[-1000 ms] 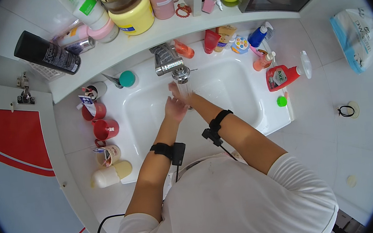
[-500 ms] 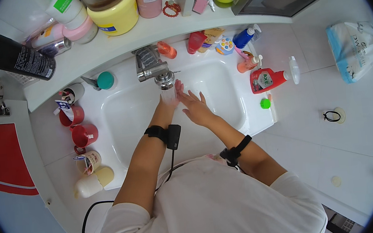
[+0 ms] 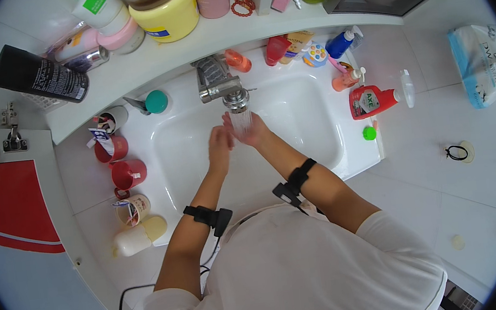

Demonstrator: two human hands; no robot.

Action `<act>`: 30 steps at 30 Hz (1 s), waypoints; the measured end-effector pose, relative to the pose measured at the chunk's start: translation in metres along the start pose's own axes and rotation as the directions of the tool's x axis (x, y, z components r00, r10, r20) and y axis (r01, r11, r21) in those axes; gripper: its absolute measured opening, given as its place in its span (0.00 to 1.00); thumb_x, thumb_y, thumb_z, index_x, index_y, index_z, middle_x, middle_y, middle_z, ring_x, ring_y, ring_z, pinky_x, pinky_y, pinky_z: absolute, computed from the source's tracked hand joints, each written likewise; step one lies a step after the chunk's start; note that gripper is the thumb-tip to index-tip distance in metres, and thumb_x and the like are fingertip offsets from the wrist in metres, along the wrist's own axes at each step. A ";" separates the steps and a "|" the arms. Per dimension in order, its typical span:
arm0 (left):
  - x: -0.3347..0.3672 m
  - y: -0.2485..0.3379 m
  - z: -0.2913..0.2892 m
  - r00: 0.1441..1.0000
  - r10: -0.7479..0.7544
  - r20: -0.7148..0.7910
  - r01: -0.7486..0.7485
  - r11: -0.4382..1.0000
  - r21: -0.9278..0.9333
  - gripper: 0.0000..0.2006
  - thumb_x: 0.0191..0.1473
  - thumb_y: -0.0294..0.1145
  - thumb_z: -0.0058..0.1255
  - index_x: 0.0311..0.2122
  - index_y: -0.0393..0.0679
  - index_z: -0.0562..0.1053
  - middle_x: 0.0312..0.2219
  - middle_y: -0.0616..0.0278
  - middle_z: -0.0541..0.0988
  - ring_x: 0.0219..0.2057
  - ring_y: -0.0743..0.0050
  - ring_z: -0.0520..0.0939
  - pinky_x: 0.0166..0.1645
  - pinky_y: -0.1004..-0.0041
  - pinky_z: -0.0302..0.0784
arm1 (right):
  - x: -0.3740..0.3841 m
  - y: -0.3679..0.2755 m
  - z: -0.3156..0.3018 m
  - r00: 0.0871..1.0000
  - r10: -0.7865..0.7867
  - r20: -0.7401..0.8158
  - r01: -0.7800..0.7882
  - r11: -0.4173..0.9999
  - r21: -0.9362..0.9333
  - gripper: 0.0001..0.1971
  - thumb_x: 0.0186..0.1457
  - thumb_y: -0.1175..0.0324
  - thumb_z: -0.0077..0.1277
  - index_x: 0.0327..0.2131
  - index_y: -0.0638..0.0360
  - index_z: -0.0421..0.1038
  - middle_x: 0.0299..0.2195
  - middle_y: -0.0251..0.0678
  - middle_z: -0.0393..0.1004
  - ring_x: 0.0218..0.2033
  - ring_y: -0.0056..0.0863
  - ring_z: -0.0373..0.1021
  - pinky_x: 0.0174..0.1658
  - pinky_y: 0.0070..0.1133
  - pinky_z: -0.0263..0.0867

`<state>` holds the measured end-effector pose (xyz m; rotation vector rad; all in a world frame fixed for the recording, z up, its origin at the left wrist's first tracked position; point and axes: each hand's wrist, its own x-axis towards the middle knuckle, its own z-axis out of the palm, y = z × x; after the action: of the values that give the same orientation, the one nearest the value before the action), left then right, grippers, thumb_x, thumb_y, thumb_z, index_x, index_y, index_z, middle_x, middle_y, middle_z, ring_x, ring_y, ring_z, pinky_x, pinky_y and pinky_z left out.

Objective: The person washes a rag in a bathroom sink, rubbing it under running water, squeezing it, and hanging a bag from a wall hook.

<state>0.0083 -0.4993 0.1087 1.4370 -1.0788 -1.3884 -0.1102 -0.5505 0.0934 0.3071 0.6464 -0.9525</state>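
Observation:
Water runs in a stream from the chrome faucet [image 3: 235, 99] over the white sink [image 3: 184, 162]. Under that stream lies my right hand [image 3: 250, 132], palm turned up, fingers apart and wet, with nothing in it. Close beside it on the left, my left hand [image 3: 219, 148] has its fingers curled in, near the right fingertips; they look slightly blurred, and I see no object in them. Black straps with small boxes sit on both forearms.
Red mugs [image 3: 129, 174], a cup and a cream pump bottle [image 3: 138, 238] line the sink's left rim. A red spray bottle [image 3: 371, 101], a green cap [image 3: 369, 134] and several bottles stand right and behind. Above the faucet runs a shelf [image 3: 187, 50] of jars.
My right hand has turned palm up and moved under the water. My left hand has drawn back left out of the stream and curled. The whole view has shifted slightly.

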 end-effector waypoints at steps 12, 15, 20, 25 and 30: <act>0.042 -0.032 0.018 0.848 -0.027 0.530 0.506 0.342 -0.792 0.19 0.53 0.39 0.32 0.48 0.41 0.60 0.43 0.60 0.67 0.43 0.66 0.69 0.47 0.68 0.64 | -0.030 0.001 0.014 0.897 -0.308 0.318 0.246 -0.251 -0.936 0.09 0.47 0.71 0.40 0.35 0.57 0.62 0.27 0.30 0.66 0.28 0.18 0.63 0.24 0.17 0.58; 0.039 0.011 0.037 0.757 0.071 0.649 0.561 0.439 -0.702 0.20 0.53 0.37 0.33 0.49 0.39 0.58 0.47 0.61 0.64 0.47 0.68 0.66 0.50 0.69 0.59 | -0.064 -0.047 -0.002 0.985 -0.164 0.059 0.097 0.237 -0.967 0.10 0.50 0.63 0.43 0.34 0.57 0.65 0.24 0.32 0.65 0.23 0.19 0.62 0.23 0.16 0.59; 0.011 0.068 0.005 0.783 -0.090 0.615 0.410 0.819 -0.402 0.22 0.52 0.37 0.37 0.51 0.39 0.57 0.50 0.61 0.61 0.51 0.67 0.62 0.52 0.71 0.56 | -0.056 -0.079 0.019 0.956 -0.249 -0.158 0.113 0.805 -0.582 0.11 0.50 0.70 0.39 0.38 0.64 0.62 0.28 0.40 0.67 0.35 0.34 0.65 0.41 0.30 0.63; -0.022 0.042 -0.062 0.917 -0.300 0.262 0.308 0.951 0.011 0.23 0.51 0.37 0.37 0.53 0.43 0.56 0.53 0.60 0.57 0.54 0.70 0.55 0.54 0.66 0.49 | -0.021 -0.100 0.065 0.990 -0.039 -0.139 -0.023 0.908 -0.419 0.18 0.50 0.70 0.36 0.44 0.70 0.54 0.44 0.49 0.59 0.42 0.41 0.61 0.49 0.33 0.55; -0.070 0.012 -0.126 0.952 -0.294 -0.090 0.291 0.955 -0.051 0.24 0.50 0.38 0.37 0.53 0.45 0.55 0.53 0.59 0.55 0.55 0.63 0.52 0.55 0.61 0.45 | -0.052 -0.093 0.067 0.995 -0.081 -0.056 0.039 0.847 -0.529 0.21 0.51 0.69 0.34 0.46 0.75 0.50 0.51 0.50 0.51 0.49 0.41 0.55 0.51 0.33 0.52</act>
<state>0.1327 -0.4339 0.1431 1.6689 -0.7961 -1.5174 -0.1837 -0.6023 0.1813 -0.1725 0.9651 -0.7860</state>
